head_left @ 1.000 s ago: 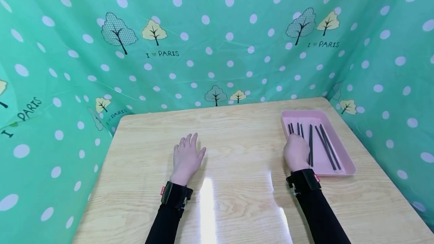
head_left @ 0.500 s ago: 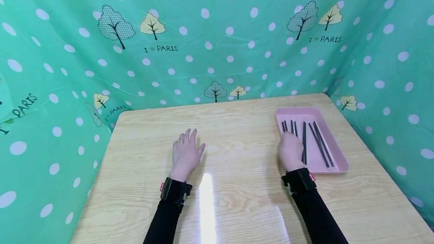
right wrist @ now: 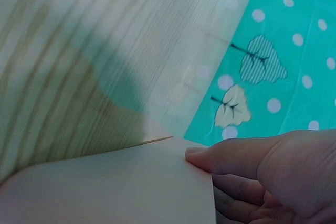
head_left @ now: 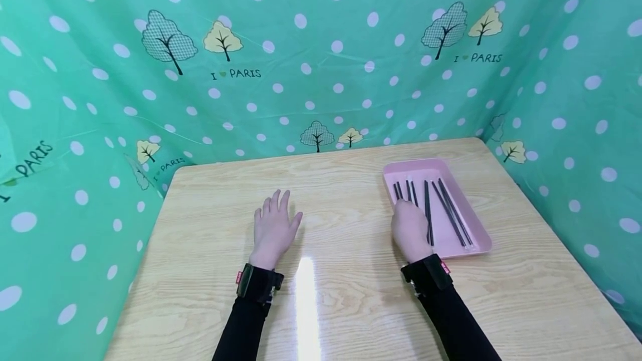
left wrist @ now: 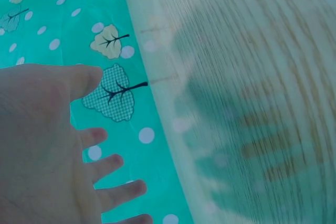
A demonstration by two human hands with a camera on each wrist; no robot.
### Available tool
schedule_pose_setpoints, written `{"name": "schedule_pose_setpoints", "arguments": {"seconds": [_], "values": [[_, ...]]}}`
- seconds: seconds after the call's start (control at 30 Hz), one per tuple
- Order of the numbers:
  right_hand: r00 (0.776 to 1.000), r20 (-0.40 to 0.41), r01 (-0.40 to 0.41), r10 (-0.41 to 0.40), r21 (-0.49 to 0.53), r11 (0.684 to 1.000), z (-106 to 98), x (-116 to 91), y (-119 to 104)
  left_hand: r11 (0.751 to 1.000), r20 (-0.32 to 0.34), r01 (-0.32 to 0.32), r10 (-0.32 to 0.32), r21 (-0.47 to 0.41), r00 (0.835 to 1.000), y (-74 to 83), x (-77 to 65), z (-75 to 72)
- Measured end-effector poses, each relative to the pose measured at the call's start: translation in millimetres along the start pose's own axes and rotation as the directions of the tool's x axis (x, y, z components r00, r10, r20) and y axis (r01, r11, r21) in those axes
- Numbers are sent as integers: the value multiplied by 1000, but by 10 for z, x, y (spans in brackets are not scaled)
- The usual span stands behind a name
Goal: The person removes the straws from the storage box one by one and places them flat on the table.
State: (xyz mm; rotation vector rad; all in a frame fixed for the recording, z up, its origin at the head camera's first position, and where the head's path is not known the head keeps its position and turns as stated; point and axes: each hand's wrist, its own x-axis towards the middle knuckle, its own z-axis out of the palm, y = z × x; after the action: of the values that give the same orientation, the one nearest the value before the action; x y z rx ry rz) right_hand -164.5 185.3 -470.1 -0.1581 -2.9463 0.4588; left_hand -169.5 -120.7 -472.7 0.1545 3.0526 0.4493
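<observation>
At the right of the head view, my right hand (head_left: 411, 230) grips the left wall of a shallow pink tray (head_left: 478, 238). The right wrist view has the thumb (right wrist: 226, 156) pressed on the tray's pale outer wall (right wrist: 115, 182), the other fingers curled behind its edge. Several thin black sticks, possibly straws (head_left: 446, 210), lie lengthwise in the tray; clear film seems to show at some ends. My left hand (head_left: 273, 233) is held over the table left of centre, palm down, fingers spread, holding nothing. Part of the sticks is hidden by the right hand.
A pale wood-grain table (head_left: 341, 227) lies under both hands, with a bright light reflection (head_left: 307, 305) near its front. Green dotted cloth (head_left: 341, 71) hangs behind it and along both sides.
The tray with its sticks has slid left across the table, my right hand moving with it. The left hand has stayed about where it was; the head view has shifted slightly.
</observation>
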Motion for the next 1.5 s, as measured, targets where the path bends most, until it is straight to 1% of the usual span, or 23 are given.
{"name": "schedule_pose_setpoints", "arguments": {"seconds": [0.1, 0.2, 0.4, 0.5, 0.6, 0.67, 0.8, 1.0, 1.1, 1.23, 1.3, 1.4, 1.5], "values": [[998, -34, 58, -58, -9, 998, 74, -57, -81, 1000, -1, 2, -2, -13, 1000, -6, -9, 18], [990, -64, 124, -125, -17, 992, 139, -119, -171, 1000, -4, 5, -5, -18, 1000, -14, -12, 41], [973, -84, 211, -213, -32, 977, 219, -231, -351, 1000, 2, 12, -12, -10, 1000, -27, -15, 75], [957, -114, 265, -268, -41, 963, 257, -293, -423, 1000, -7, 11, -11, -20, 1000, -28, -34, 82], [932, -149, 326, -329, -47, 944, 290, -360, -478, 1000, -22, 4, -5, -25, 1000, -20, -63, 81], [918, -162, 359, -362, -51, 932, 314, -398, -509, 1000, -21, 5, -5, -22, 1000, -17, -77, 81], [906, -145, 394, -397, -54, 918, 322, -460, -585, 1000, -16, 6, -6, -19, 1000, -23, -77, 85], [906, -64, 419, -419, -17, 908, 267, -494, -698, 1000, -13, 6, -6, -2, 1000, -38, -19, 81], [901, -36, 433, -433, -16, 901, 238, -517, -736, 1000, 0, 16, -16, 10, 1000, -36, 3, 59], [880, -51, 471, -472, -29, 882, 228, -568, -753, 999, 17, 26, -26, 28, 1000, -44, 13, 50], [871, -56, 487, -487, -23, 873, 226, -589, -755, 999, 12, 26, -26, 33, 1000, -50, 15, 50], [864, -26, 504, -504, 4, 864, 220, -616, -755, 999, -12, 24, -24, 34, 1000, -57, 16, 46], [848, 2, 529, -530, 16, 848, 207, -653, -751, 999, -28, 25, -24, 36, 999, -65, 15, 38]]}}
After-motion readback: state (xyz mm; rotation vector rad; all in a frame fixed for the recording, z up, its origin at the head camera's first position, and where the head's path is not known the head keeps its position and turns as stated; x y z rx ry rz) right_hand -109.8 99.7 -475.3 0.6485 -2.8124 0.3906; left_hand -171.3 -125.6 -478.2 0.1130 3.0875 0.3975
